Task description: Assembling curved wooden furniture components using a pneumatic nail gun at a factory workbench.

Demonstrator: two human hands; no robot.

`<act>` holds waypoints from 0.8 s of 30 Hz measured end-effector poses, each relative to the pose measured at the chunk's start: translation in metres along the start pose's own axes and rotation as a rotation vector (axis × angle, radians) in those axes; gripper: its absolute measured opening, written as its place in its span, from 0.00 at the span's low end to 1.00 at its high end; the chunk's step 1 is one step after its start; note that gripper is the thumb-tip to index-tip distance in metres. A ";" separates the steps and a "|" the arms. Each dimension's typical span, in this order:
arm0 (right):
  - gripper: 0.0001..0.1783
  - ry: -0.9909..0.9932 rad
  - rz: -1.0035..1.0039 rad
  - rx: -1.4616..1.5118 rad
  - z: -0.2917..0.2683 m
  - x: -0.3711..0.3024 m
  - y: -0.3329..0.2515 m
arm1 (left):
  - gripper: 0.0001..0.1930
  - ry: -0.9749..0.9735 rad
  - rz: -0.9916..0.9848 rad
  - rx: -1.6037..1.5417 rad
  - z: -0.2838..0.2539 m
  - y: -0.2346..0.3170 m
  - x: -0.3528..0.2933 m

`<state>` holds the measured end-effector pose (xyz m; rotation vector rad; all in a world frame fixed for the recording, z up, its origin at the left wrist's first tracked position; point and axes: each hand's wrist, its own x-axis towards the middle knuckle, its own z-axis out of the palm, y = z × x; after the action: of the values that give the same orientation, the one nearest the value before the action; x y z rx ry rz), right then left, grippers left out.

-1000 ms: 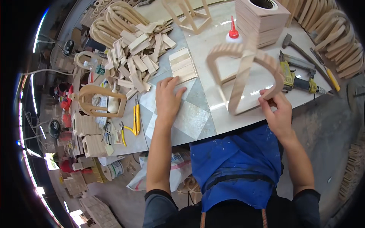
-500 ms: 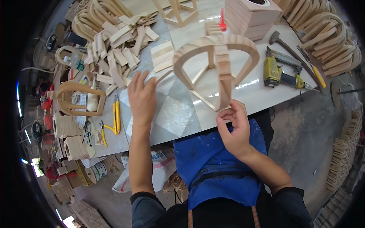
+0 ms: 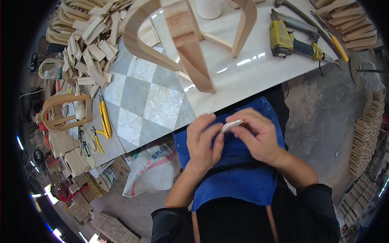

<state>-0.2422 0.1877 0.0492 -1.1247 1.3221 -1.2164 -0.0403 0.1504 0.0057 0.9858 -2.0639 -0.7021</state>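
Over the blue apron (image 3: pixel 231 178), my two hands meet just in front of the table edge. Between their fingertips is a small pale flat piece (image 3: pixel 232 125), its material unclear. My right hand (image 3: pixel 261 135) pinches it from the right with thumb and fingers. My left hand (image 3: pixel 204 143) has curled fingers at the piece's left end. Beyond them stands a wooden frame (image 3: pixel 190 52) of bent arches with straight bars at its base, its top cut off by the view. Neither hand touches this frame.
A yellow nail gun (image 3: pixel 282 38) and a hammer (image 3: pixel 302 14) lie at right. Loose wood blocks (image 3: pixel 95 52) are heaped at far left. Nearer are yellow-handled pliers (image 3: pixel 104 117), glasses (image 3: pixel 84 142) and another wooden frame (image 3: pixel 67 111). A white sack (image 3: pixel 152 166) sits below the table.
My left hand has come from beside the wood blocks to my right hand, and a pale piece now shows between them. My right hand has left the frame's foot. The whole view has shifted.
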 end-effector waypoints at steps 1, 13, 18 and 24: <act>0.15 0.006 0.009 0.005 -0.008 0.003 0.001 | 0.19 -0.012 -0.004 -0.002 0.003 -0.003 0.006; 0.11 -0.006 -0.581 -1.074 -0.059 0.078 0.014 | 0.32 -0.306 0.054 0.195 -0.001 -0.031 0.098; 0.11 -0.024 -0.666 -0.950 -0.054 0.100 0.034 | 0.29 -0.280 0.063 0.108 0.008 -0.041 0.098; 0.10 -0.005 -0.688 -0.918 -0.052 0.109 0.046 | 0.25 -0.274 0.053 0.093 0.014 -0.044 0.102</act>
<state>-0.3044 0.0880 -0.0034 -2.3764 1.5935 -1.0429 -0.0777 0.0453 0.0046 0.9231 -2.3710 -0.7537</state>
